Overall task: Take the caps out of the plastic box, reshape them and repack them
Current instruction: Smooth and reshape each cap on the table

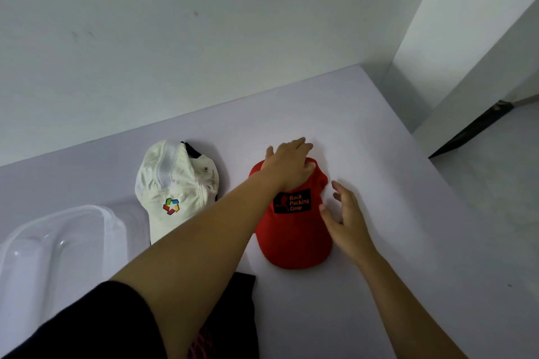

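A red cap (293, 237) with a black "Back Packing Gear" patch lies on the white table (364, 154), its brim toward me. My left hand (287, 165) reaches across and rests on the cap's crown, fingers spread and pressing down on the far side. My right hand (347, 217) hovers at the cap's right edge with relaxed, slightly bent fingers, holding nothing. A white cap (175, 189) with a multicoloured logo lies to the left of the red one, over something dark. The clear plastic box (58, 239) stands at the left edge.
A white wall runs along the table's far edge. The table's right edge drops off to a pale floor with a dark strip (472, 128). Dark fabric with a pink patch (227, 323) lies at the near edge under my left arm.
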The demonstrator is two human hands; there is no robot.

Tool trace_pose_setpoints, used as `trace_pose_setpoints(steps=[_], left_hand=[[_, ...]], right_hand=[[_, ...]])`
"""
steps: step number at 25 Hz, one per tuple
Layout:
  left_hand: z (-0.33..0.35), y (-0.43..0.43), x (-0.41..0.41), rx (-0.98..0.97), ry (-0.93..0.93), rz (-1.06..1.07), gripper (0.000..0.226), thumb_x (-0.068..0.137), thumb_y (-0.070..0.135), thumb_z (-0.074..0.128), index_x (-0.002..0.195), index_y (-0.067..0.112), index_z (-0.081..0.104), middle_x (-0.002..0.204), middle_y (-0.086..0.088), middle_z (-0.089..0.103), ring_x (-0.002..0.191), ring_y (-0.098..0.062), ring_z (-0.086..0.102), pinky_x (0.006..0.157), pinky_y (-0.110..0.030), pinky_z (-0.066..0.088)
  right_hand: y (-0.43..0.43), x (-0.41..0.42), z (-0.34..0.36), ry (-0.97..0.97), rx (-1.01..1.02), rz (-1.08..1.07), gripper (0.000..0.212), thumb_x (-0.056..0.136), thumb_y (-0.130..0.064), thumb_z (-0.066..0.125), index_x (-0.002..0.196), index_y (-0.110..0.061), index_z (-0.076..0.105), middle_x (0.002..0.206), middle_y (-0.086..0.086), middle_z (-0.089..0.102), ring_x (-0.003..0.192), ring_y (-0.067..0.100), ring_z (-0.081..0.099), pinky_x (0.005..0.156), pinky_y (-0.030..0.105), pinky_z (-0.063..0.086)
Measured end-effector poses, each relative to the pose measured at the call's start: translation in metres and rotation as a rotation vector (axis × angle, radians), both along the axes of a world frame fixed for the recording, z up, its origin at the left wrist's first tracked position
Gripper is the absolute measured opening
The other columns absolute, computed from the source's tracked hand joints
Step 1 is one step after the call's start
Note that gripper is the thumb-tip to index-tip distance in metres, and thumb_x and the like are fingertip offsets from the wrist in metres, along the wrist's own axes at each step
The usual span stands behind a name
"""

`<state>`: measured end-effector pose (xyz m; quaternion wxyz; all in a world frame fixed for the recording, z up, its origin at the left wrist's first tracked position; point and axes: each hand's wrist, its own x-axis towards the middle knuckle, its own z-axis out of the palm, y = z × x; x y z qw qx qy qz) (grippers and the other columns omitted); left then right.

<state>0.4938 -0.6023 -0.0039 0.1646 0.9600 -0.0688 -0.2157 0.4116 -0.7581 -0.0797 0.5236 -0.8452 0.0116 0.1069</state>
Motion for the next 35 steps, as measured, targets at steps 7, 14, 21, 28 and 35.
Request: trace_pose_setpoints(steps=[7, 14, 21, 28, 35], left_hand=[[-0.004, -0.004, 0.006, 0.011, 0.1, -0.007, 0.035, 0.098, 0.033, 0.034, 0.122, 0.018, 0.055, 0.126, -0.008, 0.049, 0.121, -0.028, 0.043, 0.106, -0.062, 0.021], [0.003, -0.002, -0.006, -0.147, -0.048, -0.148, 0.027, 0.1, 0.032, 0.031, 0.104, 0.017, 0.052, 0.103, -0.002, 0.057, 0.102, -0.021, 0.046, 0.096, -0.056, 0.031], [0.004, -0.005, -0.006, 0.157, -0.229, -0.285, 0.04, 0.101, 0.037, 0.025, 0.109, 0.011, 0.054, 0.107, -0.004, 0.056, 0.111, -0.022, 0.042, 0.097, -0.055, 0.031], [-0.001, 0.013, -0.013, -0.439, -0.317, 0.419, 0.036, 0.094, 0.038, 0.045, 0.12, 0.015, 0.056, 0.122, -0.008, 0.056, 0.117, -0.023, 0.049, 0.098, -0.041, 0.039], [-0.038, 0.018, -0.073, -0.533, 0.318, 0.963, 0.067, 0.097, 0.05, 0.015, 0.131, 0.003, 0.05, 0.137, -0.021, 0.049, 0.124, -0.034, 0.047, 0.108, -0.043, 0.034]], right_hand=[[0.008, 0.024, -0.002, 0.043, 0.111, 0.015, 0.039, 0.098, -0.024, 0.042, 0.137, -0.022, 0.039, 0.138, -0.006, 0.046, 0.127, 0.005, 0.041, 0.105, 0.023, 0.033], [0.023, 0.03, -0.002, -0.068, 0.179, -0.126, 0.03, 0.101, -0.029, 0.027, 0.09, -0.019, 0.053, 0.082, 0.001, 0.056, 0.069, 0.002, 0.05, 0.065, 0.014, 0.042], [0.028, 0.026, -0.006, -0.057, 0.119, -0.299, 0.037, 0.099, -0.038, 0.024, 0.069, -0.024, 0.041, 0.072, 0.006, 0.047, 0.066, 0.017, 0.046, 0.061, 0.032, 0.039], [0.023, 0.018, -0.005, -0.064, 0.196, -0.428, 0.036, 0.101, -0.027, 0.025, 0.088, -0.014, 0.055, 0.07, -0.007, 0.054, 0.064, 0.006, 0.052, 0.057, 0.008, 0.041], [0.015, 0.02, -0.003, 0.017, 0.375, -0.449, 0.04, 0.102, -0.034, 0.021, 0.1, -0.02, 0.058, 0.093, -0.004, 0.063, 0.085, 0.004, 0.06, 0.074, 0.014, 0.046]])
